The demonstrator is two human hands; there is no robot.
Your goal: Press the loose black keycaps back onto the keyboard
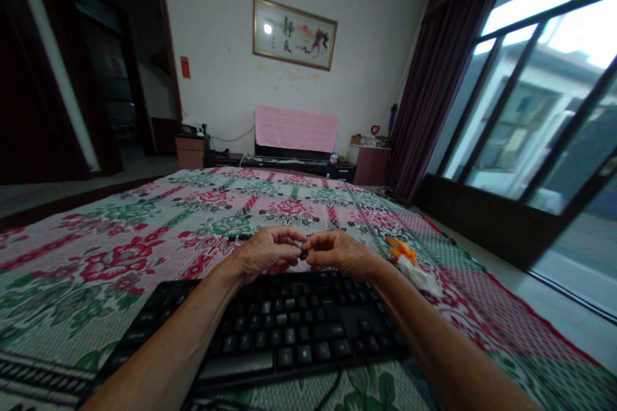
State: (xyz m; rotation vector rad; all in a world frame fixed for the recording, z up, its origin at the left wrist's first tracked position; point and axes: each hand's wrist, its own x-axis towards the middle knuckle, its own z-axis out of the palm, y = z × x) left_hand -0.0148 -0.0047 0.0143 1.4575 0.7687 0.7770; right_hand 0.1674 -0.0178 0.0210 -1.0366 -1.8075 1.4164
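Observation:
A black keyboard (279, 327) lies on the flowered bedspread (120, 237) in front of me. My left hand (267, 252) and my right hand (337, 252) meet just past its far edge, fingers curled and pinched together. Between the fingertips of both hands sits a small dark piece (303, 254), too small to name; it may be a keycap. My forearms cross over the keyboard's two sides.
An orange and white cloth-like thing (409, 262) lies on the bedspread right of my right hand. Past the bed stand a low black cabinet with a pink cover (295, 130), a framed picture (294, 33), dark curtains and large windows (530, 109) on the right.

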